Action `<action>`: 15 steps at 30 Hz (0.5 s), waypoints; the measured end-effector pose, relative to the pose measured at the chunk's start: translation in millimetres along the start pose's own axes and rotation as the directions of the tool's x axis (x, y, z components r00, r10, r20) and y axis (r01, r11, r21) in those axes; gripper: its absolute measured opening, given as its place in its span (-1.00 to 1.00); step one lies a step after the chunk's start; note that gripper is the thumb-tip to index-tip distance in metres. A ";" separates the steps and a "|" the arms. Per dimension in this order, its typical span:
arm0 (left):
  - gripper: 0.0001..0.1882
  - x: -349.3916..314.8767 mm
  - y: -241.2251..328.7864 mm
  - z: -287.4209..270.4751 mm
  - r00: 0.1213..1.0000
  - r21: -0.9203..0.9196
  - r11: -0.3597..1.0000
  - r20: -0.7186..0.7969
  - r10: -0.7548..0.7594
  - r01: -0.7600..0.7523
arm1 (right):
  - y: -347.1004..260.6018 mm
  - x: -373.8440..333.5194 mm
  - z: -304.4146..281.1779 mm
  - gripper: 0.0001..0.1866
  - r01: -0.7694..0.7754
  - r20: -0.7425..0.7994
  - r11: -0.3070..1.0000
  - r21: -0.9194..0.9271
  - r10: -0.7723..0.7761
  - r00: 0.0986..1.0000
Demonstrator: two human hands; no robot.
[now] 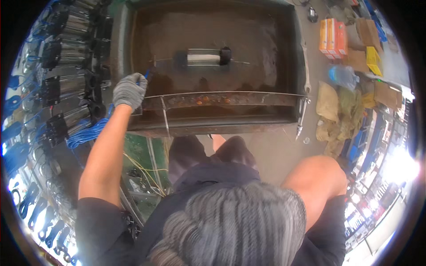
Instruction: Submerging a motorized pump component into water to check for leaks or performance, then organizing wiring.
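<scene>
My left hand (131,91), in a grey knit glove, is at the left rim of a dark metal tank (122,48) holding brownish water. Its fingers are closed, with a thin blue cable (147,73) showing at their tips. A blue cable bundle (86,134) lies below that wrist. Out in the tank is a clear and white cylinder (203,57) with black ends, apart from both hands. My right hand (237,226), in a striped grey glove, is raised very close to the camera with the arm bent. Its back fills the lower middle; the fingers are hidden.
A thin metal rod (226,92) spans the tank's near side. A wrench (306,71) lies along the right rim, near a metal tool (301,117). Orange-and-white boxes (333,37), a plastic bottle (344,77) and sacks (328,102) stand to the right. Rows of black parts (53,91) line the left.
</scene>
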State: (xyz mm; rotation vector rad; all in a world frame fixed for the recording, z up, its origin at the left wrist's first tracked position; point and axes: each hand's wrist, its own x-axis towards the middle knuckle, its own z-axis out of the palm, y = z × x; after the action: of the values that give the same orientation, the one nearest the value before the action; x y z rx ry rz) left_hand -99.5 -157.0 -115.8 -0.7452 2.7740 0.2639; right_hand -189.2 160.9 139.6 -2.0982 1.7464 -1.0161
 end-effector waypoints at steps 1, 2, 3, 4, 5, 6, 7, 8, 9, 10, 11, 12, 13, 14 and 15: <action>-0.63 1.1 0.1 -3.6 1.000 0.007 1.000 0.009 -0.012 0.012 | -0.8 -6.4 -0.5 -0.57 -0.015 0.015 1.000 0.011 0.015 1.000; -0.62 0.2 -4.1 -4.2 0.999 0.017 1.000 0.020 -0.026 0.025 | -3.0 -10.8 -0.1 -0.57 -0.030 0.027 0.999 0.024 0.030 0.999; -0.60 2.7 -12.0 1.8 0.999 0.010 0.999 0.023 -0.043 0.043 | -5.4 -14.9 0.2 -0.57 -0.044 0.039 0.998 0.038 0.042 0.998; -0.60 2.5 -10.2 4.5 0.999 0.010 0.999 0.031 -0.035 0.035 | -7.3 -17.3 1.8 -0.57 -0.059 0.045 0.997 0.048 0.057 0.997; -0.60 1.9 -8.6 5.5 0.999 0.001 0.999 0.033 -0.036 0.036 | -9.2 -19.3 3.2 -0.57 -0.071 0.048 0.996 0.058 0.069 0.996; -0.59 1.1 -7.1 5.2 0.999 -0.007 0.999 0.033 -0.038 0.039 | -11.1 -20.9 4.3 -0.57 -0.082 0.051 0.994 0.068 0.078 0.996; -0.58 0.6 -6.6 3.9 0.999 -0.011 0.999 0.028 -0.046 0.046 | -12.5 -22.5 4.8 -0.57 -0.085 0.051 0.993 0.079 0.081 0.995; -0.58 0.2 -5.0 2.0 0.999 -0.003 0.999 0.026 -0.046 0.047 | -13.8 -23.7 5.0 -0.57 -0.086 0.050 0.992 0.089 0.081 0.995; -0.58 0.0 -2.1 -0.6 0.997 -0.005 0.998 0.034 -0.063 0.064 | -15.0 -24.8 5.1 -0.57 -0.085 0.049 0.991 0.100 0.081 0.996; -0.58 0.4 0.0 -3.8 0.996 -0.006 0.997 0.042 -0.081 0.081 | -16.2 -25.7 4.9 -0.56 -0.084 0.046 0.990 0.110 0.079 0.996; -0.58 0.7 -0.8 -2.6 0.996 -0.010 0.998 0.056 -0.066 0.067 | -18.2 -26.9 5.9 -0.56 -0.082 0.044 0.989 0.121 0.077 0.996; -0.58 0.9 0.1 -1.0 0.996 0.000 0.998 0.053 -0.069 0.069 | -20.2 -28.1 6.5 -0.56 -0.080 0.042 0.988 0.132 0.075 0.996; -0.59 2.4 0.2 0.5 0.999 0.011 0.999 0.027 -0.039 0.039 | -21.9 -27.5 6.7 -0.56 -0.078 0.037 0.987 0.142 0.073 0.997; -0.59 2.8 -0.4 2.0 1.000 0.021 1.000 0.002 -0.008 0.008 | -23.9 -27.0 6.6 -0.56 -0.076 0.033 0.986 0.151 0.072 0.997; -0.60 1.8 -2.1 3.8 1.000 0.004 1.000 0.020 -0.007 0.007 | -26.0 -26.5 6.3 -0.56 -0.075 0.030 0.985 0.158 0.072 0.997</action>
State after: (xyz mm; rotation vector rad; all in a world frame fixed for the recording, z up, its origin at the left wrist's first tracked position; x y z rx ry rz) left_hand -99.2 -158.7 -120.2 -0.7472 2.7516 0.2626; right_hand -166.5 190.9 140.5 -1.9269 1.6593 -1.0667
